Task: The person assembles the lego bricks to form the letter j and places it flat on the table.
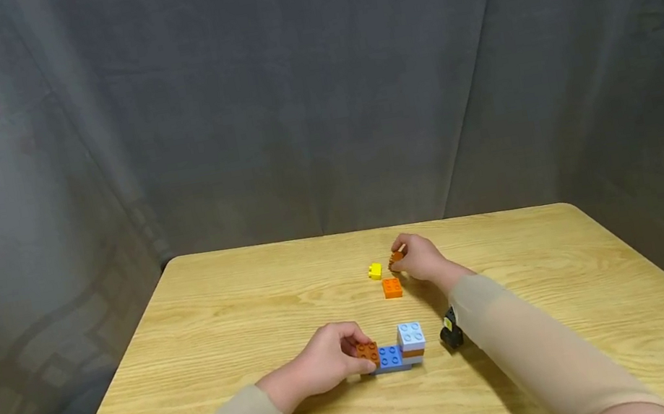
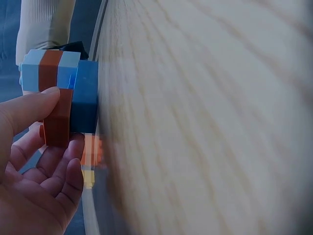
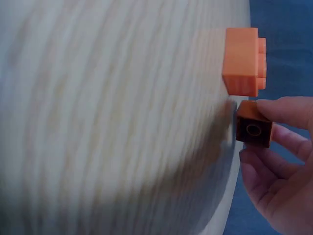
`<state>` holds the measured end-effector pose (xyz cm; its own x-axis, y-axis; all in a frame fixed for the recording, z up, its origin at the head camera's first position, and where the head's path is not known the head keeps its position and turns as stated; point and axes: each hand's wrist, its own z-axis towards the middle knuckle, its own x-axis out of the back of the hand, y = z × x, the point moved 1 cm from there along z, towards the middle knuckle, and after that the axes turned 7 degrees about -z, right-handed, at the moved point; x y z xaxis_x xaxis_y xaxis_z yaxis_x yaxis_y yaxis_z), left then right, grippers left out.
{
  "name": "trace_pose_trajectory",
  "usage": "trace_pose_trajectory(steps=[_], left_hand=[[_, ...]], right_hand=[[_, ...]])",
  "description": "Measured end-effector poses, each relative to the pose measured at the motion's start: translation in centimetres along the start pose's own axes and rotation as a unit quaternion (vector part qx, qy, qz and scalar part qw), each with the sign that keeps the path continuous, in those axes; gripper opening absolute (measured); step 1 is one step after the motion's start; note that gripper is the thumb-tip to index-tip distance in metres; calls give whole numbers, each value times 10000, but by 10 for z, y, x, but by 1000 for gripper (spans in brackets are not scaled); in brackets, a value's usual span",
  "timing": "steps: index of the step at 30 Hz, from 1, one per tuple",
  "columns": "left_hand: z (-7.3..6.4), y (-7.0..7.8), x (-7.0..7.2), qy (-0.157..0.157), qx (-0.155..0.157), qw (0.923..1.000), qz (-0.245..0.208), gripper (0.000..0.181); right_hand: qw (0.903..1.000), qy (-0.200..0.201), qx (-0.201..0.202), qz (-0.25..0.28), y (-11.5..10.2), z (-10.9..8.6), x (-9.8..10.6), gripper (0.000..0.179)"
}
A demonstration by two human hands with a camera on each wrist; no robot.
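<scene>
My left hand (image 1: 329,358) pinches a reddish-brown brick (image 2: 58,120) between thumb and fingers, at the left end of a long blue brick (image 1: 390,357) lying on the table. On the blue brick's right end rises a small stack of light blue bricks (image 1: 410,334) with a brown layer (image 2: 50,71) between them. Farther back, my right hand (image 1: 420,258) holds a smaller brown brick (image 3: 253,125) by thumb and fingertips, its hollow underside turned to the right wrist camera. Just in front of that hand sits an orange brick (image 1: 393,289), studs up.
A small yellow brick (image 1: 375,271) lies left of my right hand, behind the orange one. The wooden table (image 1: 224,313) ends at a grey curtain (image 1: 287,97) at the back. Dark wrist cameras hang below both sleeves, the right one (image 1: 451,330) close to the stack.
</scene>
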<state>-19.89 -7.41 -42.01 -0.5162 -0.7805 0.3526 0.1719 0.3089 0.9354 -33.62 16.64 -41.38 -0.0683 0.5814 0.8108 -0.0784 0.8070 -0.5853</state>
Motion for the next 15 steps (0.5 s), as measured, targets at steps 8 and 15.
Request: trace_pose_trajectory(steps=[8,15], left_hand=[[1,3,-2,-2,-98,10000,-8,20],[3,3,-1,-59,-151,9999,-7,20]], right_hand=[[9979,151,2,633,-5,-17,16,30],[9939,141,499,978,-11,-44,27,30]])
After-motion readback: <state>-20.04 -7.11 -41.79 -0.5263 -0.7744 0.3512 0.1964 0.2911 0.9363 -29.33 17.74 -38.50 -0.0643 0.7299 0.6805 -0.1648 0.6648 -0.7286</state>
